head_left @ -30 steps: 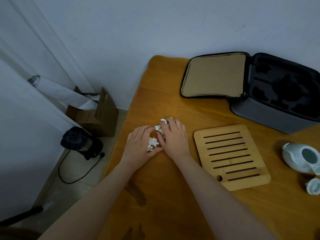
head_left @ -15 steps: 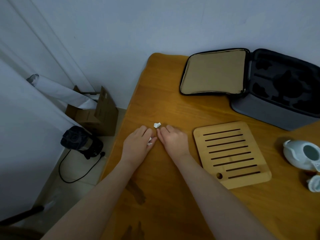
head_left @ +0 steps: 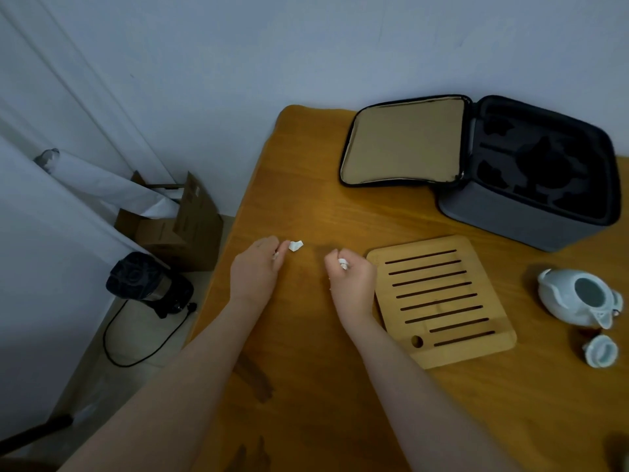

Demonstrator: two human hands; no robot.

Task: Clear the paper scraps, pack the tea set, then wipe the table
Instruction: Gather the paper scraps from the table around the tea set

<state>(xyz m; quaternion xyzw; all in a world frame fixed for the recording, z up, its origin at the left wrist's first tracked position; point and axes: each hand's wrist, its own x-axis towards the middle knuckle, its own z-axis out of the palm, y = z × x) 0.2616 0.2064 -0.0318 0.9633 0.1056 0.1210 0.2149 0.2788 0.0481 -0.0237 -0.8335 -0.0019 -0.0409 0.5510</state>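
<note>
Scrap pickup: left hand (head_left: 255,270) and right hand (head_left: 352,277) apart, each curled on crumpled white paper scraps (head_left: 343,264); only a white speck shows at the left fingertips.

Orange-brown wooden table (head_left: 306,386) under both hands. Open grey zip case with black foam insert (head_left: 510,219) sits beyond the right hand. Slatted bamboo tea tray (head_left: 442,306) lies just right of the right hand. Further right are a pale glazed ceramic teapot (head_left: 575,298) and its small round lid (head_left: 600,350). Loose white scrap (head_left: 295,245) lies on the table just off the left fingertips. Judgement: paper is near-weightless, soft and crushable; pinch it anywhere with fingertips, or sweep it into the palm. Ceramics will be brittle and slick; take the teapot by its body.
</note>
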